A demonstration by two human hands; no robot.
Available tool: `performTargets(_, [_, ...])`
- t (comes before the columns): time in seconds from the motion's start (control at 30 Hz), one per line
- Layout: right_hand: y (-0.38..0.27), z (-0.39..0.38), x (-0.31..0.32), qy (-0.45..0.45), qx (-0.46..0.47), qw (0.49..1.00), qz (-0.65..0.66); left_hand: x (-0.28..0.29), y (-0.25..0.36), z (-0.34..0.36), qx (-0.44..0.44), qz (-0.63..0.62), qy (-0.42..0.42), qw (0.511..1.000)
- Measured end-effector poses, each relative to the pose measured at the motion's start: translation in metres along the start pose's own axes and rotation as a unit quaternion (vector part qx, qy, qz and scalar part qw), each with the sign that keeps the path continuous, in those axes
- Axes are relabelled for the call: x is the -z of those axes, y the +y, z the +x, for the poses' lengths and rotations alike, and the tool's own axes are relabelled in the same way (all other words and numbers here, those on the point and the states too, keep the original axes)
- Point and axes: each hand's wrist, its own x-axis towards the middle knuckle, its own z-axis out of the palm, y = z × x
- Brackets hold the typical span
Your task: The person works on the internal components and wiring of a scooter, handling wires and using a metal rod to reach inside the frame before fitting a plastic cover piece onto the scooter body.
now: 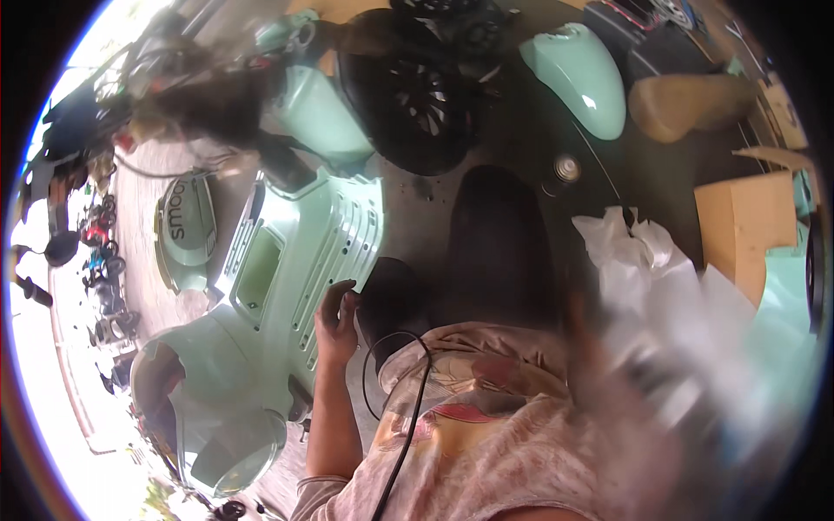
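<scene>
My left hand (337, 317) is beside the mint-green scooter floorboard panel (334, 230), close to its slotted edge and my left knee. Its fingers are loosely bent and apart, and I see nothing held in them. At my right side a brown, smeared shape (584, 317) may be part of my right hand or arm; its fingers cannot be made out. Next to it lies crumpled whitish plastic wrapping (638, 247), its lower part smeared by motion. A black cable (408, 434) hangs down over my patterned shirt.
A partly assembled scooter with a black wheel (408, 95) stands ahead. On the floor are a mint-green fender-like panel (582, 74), a tan curved piece (691, 104), a small can (566, 169) and a cardboard box (743, 226). A rounded green panel (187, 226) lies at left.
</scene>
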Motion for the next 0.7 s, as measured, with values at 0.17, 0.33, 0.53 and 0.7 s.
performTargets(0.17, [0.032, -0.001, 0.062, 0.108, 0.176, 0.975, 0.083, 0.017, 0.009, 0.005, -0.069, -0.100, 0.127, 0.984])
performTargets(0.33, [-0.110, -0.035, 0.295, 0.230, 0.150, 0.906, 0.321, 0.020, 0.040, 0.074, -0.194, -0.182, 0.144, 0.953])
performTargets(0.53, [-0.321, -0.099, 0.484, 0.072, 0.395, 0.828, 0.392, -0.029, 0.057, 0.188, -0.135, 0.062, 0.250, 0.957])
performTargets(0.7, [-0.457, -0.109, 0.520, 0.100, 0.528, 0.803, 0.257, -0.029, 0.069, 0.209, -0.067, 0.070, 0.251, 0.963])
